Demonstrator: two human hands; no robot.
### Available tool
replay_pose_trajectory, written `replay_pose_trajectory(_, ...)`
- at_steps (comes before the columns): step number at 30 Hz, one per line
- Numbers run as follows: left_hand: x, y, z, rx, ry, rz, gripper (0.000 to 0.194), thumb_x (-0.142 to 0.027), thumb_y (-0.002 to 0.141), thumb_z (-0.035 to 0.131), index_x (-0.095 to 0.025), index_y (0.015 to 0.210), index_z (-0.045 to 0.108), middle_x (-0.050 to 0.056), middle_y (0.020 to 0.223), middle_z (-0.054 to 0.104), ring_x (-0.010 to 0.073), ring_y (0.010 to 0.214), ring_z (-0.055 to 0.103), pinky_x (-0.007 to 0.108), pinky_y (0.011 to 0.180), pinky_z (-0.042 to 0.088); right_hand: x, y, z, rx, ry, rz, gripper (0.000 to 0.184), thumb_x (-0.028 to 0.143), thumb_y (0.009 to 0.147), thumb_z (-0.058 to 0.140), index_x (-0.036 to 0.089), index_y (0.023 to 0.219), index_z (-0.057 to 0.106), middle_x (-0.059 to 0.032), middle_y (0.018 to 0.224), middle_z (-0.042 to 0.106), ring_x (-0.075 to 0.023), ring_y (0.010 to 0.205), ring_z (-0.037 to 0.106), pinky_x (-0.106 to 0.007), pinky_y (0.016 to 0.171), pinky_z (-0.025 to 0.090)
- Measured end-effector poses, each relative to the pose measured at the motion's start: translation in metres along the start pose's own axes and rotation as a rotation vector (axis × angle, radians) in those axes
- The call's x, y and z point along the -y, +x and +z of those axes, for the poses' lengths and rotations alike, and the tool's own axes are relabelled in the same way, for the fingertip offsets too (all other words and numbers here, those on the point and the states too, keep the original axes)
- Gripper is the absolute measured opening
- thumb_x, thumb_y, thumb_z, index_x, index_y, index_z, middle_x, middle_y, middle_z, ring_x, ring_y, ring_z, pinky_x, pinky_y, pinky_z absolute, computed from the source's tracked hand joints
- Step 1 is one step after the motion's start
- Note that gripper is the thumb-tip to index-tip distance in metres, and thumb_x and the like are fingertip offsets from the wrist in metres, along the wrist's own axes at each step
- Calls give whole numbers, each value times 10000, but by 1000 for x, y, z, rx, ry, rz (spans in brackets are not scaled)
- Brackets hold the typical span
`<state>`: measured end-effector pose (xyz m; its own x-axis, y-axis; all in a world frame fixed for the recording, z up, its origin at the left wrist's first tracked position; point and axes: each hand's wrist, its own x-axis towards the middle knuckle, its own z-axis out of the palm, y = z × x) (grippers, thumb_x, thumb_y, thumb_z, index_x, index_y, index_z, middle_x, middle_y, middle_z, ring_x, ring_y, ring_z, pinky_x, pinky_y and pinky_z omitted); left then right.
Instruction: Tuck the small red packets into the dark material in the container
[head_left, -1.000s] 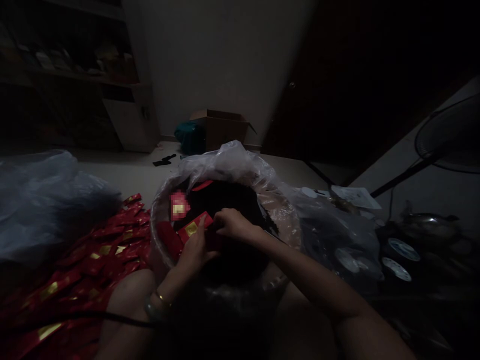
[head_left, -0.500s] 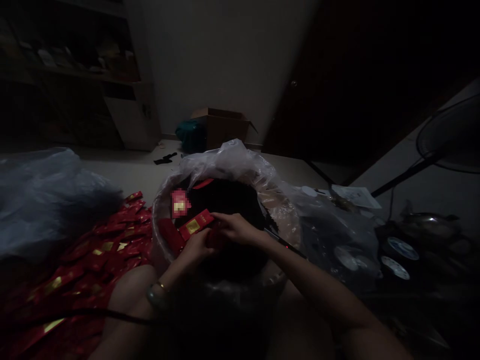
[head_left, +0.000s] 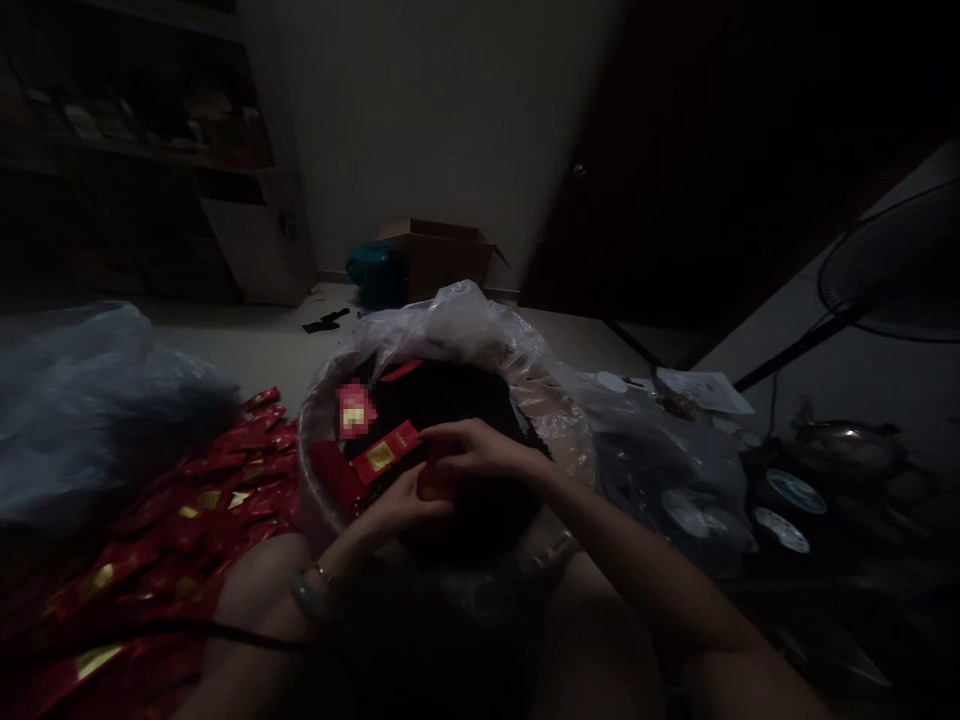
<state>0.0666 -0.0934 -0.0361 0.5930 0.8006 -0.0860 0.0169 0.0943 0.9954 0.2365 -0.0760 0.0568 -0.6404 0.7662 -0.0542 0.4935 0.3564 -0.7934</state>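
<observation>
Over a round tub lined with clear plastic, both of my hands hold a dark red packet. My left hand closes on its near side, thumb toward the right. My right hand grips it from above, fingers curled over the far end. Dark loose material fills the tub; its kind is too dim to make out. A red packet with a gold square lies just left of my hands, and more red packets rest along the tub's left side.
Many red packets are heaped on the left, beside a large clear plastic bag. Behind the tub stand a cardboard box and a teal bag. A fan, a kettle and small dishes are at right.
The whole view has shifted slightly. My left hand has turned a little, and the dark red packet between my hands shows more clearly. The packet with the gold square stays beside them.
</observation>
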Motion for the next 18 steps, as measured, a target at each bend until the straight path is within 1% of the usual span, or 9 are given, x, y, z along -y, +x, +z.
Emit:
replay_pose_trajectory(2, -5, -2, 1, -4, -47, 9, 597, -242, 605, 735, -166, 1172, 564, 86, 1166, 655, 262, 1090, 592, 390, 942, 457, -1, 1, 2, 36, -4, -12, 499, 92, 740, 605, 184, 1230, 600, -33, 1039, 697, -160, 907, 651, -238, 783, 493)
replay_pose_trajectory(4, -7, -2, 1, -25, -76, -1, 619, -231, 607, 731, -174, 1197, 552, 81, 1195, 643, 265, 1120, 575, 392, 957, 449, -1, 1, 3, 55, -21, -19, 479, 72, 734, 599, 179, 1200, 621, -33, 996, 702, -154, 879, 651, -222, 749, 489)
replay_pose_trajectory(6, -8, -2, 1, -27, -58, -11, 569, -235, 612, 715, -152, 1157, 575, 77, 1128, 667, 266, 1078, 591, 391, 935, 459, -1, 1, 3, 35, -12, -17, 449, 87, 741, 608, 179, 1180, 634, -30, 950, 704, -150, 851, 649, -218, 730, 486)
replay_pose_trajectory(9, -11, -2, 2, -29, 7, 1, 512, -241, 616, 694, -124, 1104, 595, 67, 1019, 682, 250, 981, 613, 366, 876, 476, 0, 0, 0, -22, 64, 6, 416, 146, 759, 622, 172, 1174, 633, -24, 889, 699, -143, 801, 642, -221, 703, 487)
replay_pose_trajectory(12, -15, -2, 3, -57, 67, -7, 549, -250, 599, 705, -131, 1120, 581, 47, 983, 674, 228, 917, 612, 344, 826, 486, -2, 0, -6, -63, 117, 20, 362, 216, 757, 644, 165, 1115, 658, -8, 821, 684, -130, 732, 625, -216, 655, 477)
replay_pose_trajectory(14, -16, -2, 3, -92, 106, -12, 575, -268, 573, 735, -140, 1110, 577, 35, 970, 673, 219, 892, 605, 341, 814, 487, -7, 1, -13, -84, 145, 21, 303, 246, 755, 647, 162, 1043, 682, -5, 799, 681, -131, 719, 620, -221, 650, 476)
replay_pose_trajectory(16, -14, 0, 3, -144, 131, 5, 584, -293, 546, 764, -135, 1076, 579, 36, 958, 674, 216, 879, 599, 342, 811, 485, -13, 0, -23, -158, 122, 33, 222, 222, 759, 627, 159, 960, 701, -13, 822, 687, -141, 747, 627, -237, 684, 485)
replay_pose_trajectory(18, -11, 1, 2, -198, 149, 27, 560, -318, 531, 779, -127, 1021, 590, 38, 925, 674, 214, 854, 597, 342, 793, 487, -19, -2, -32, -288, -11, 76, 176, 151, 760, 598, 154, 895, 712, -31, 851, 685, -153, 783, 629, -265, 738, 491)
